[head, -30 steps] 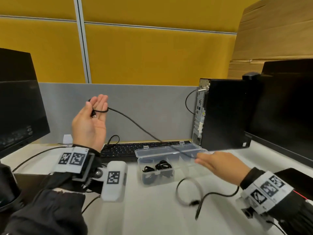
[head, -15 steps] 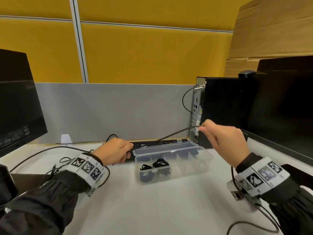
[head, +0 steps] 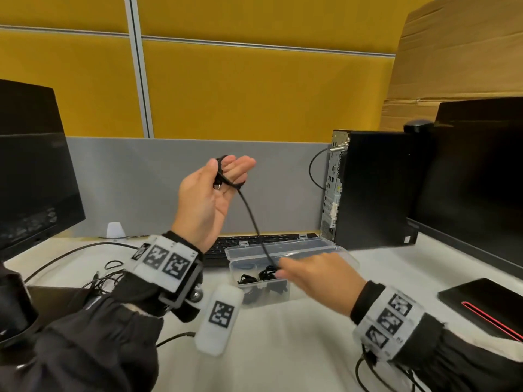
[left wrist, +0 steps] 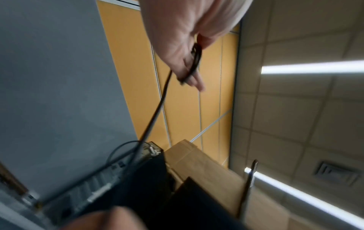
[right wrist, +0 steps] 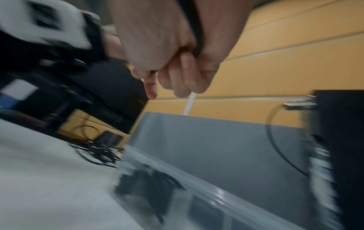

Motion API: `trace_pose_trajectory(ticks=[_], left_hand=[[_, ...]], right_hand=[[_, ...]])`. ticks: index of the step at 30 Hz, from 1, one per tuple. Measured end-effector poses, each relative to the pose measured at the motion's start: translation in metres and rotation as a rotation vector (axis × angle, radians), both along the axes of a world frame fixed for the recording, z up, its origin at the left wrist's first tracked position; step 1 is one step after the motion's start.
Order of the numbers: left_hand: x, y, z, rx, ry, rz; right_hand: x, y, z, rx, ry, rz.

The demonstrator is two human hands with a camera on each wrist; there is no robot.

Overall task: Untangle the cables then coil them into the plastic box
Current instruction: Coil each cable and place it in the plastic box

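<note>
My left hand is raised above the desk, palm towards me. A black cable is looped round its fingers, and the thumb pins the plug end against them. From there the cable runs down to my right hand, which grips it over the clear plastic box. The box stands open in front of the keyboard, with coiled black cables in its left compartment. In the left wrist view the loop sits in the left hand and the cable trails away. In the right wrist view the fingers curl round the cable.
A keyboard lies behind the box and a black PC tower stands right of it. Monitors stand at far left and far right. Loose cables lie at left. A black slab lies at right.
My left hand has risen from beside the keyboard to chest height with the cable round its fingers. My right hand has dropped from near the tower to over the box.
</note>
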State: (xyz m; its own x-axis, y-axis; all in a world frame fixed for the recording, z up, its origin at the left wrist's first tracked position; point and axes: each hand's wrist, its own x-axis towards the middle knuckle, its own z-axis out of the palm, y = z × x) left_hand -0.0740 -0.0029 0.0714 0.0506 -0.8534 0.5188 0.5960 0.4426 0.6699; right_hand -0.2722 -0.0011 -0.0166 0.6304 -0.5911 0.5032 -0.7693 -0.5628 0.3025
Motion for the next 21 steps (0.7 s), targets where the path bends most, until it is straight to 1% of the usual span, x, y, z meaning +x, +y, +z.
trace_pose_trajectory(ticks=[1,2,3,4,5,6,7,8,10,11,12,13,14,17,18,19,20,21], left_hand=[[-0.003,-0.006,-0.003,-0.011,-0.054,0.107],[-0.005,-0.011,-0.008,-0.054,-0.196,0.250],[-0.003,-0.017,-0.015,-0.137,-0.436,0.427],[0.000,-0.021,-0.023,-0.229,-0.740,0.577],[0.005,-0.022,-0.030,-0.281,-1.047,0.652],[0.010,-0.022,-0.036,-0.271,-1.284,0.652],[0.013,-0.020,-0.040,-0.228,-1.409,0.580],[0.014,-0.015,-0.042,-0.155,-1.411,0.425],[0.011,0.002,-0.041,0.022,-1.239,-0.004],[0.008,0.011,-0.038,0.084,-1.134,-0.184],[0.005,0.019,-0.035,0.107,-1.019,-0.309],[0.002,0.025,-0.032,0.103,-0.889,-0.376],[-0.001,0.030,-0.027,0.097,-0.752,-0.389],[-0.004,0.027,-0.013,0.101,-0.286,-0.309],[-0.004,0.023,-0.010,0.087,-0.167,-0.277],[-0.005,0.017,-0.009,0.068,-0.100,-0.228],[-0.007,0.011,-0.009,0.045,-0.094,-0.158],[-0.011,0.005,-0.011,0.024,-0.129,-0.081]], right_hand=[[0.008,0.006,-0.001,-0.073,0.000,0.067],[0.014,0.010,0.000,-0.134,-0.012,0.137],[0.016,0.013,0.005,-0.183,-0.042,0.192],[0.017,0.016,0.015,-0.224,-0.093,0.232],[0.015,0.017,0.024,-0.267,-0.168,0.247],[0.010,0.015,0.034,-0.326,-0.243,0.247],[0.005,0.013,0.045,-0.358,-0.297,0.229],[0.000,0.010,0.052,-0.355,-0.328,0.205],[-0.007,0.002,0.058,-0.292,-0.381,0.163],[-0.008,-0.002,0.058,-0.241,-0.411,0.148],[-0.007,-0.006,0.057,-0.179,-0.432,0.131],[-0.005,-0.011,0.053,-0.105,-0.438,0.112],[-0.003,-0.014,0.049,-0.004,-0.429,0.100],[0.008,-0.011,0.035,0.366,-0.399,0.130],[0.012,-0.006,0.031,0.459,-0.378,0.135],[0.017,0.000,0.028,0.532,-0.354,0.146],[0.022,0.005,0.026,0.591,-0.337,0.160],[0.027,0.012,0.025,0.638,-0.333,0.184]])
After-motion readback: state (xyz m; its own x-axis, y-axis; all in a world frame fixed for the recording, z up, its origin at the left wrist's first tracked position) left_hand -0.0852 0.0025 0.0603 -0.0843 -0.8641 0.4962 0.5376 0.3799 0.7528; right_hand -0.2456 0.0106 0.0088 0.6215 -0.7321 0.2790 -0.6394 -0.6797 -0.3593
